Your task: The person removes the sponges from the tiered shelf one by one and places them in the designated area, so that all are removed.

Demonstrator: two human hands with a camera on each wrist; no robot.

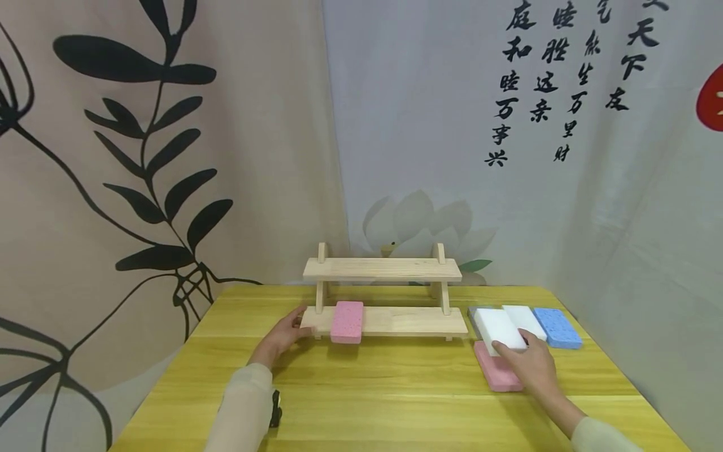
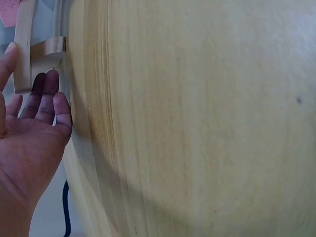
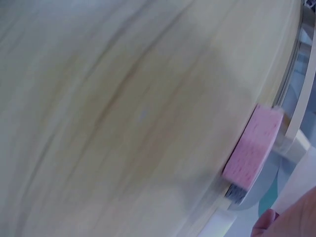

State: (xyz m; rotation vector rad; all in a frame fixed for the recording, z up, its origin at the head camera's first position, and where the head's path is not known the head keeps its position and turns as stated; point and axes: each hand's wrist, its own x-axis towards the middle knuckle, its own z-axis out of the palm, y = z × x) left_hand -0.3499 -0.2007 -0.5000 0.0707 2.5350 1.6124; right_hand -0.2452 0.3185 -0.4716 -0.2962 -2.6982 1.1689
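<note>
A two-tier wooden rack stands at the back of the table. My left hand holds the left end of its lower shelf, thumb at the front edge and fingers toward the back. In the left wrist view, the thumb and fingers of that hand lie on either side of the board. A pink sponge lies on the lower shelf near the left hand. My right hand grips a white sponge, tilted above a second pink sponge.
Beside the right hand lie another white sponge, a blue sponge and a mostly hidden grey sponge. The rack's upper shelf overhangs the back. A printed curtain hangs behind the yellow wooden table.
</note>
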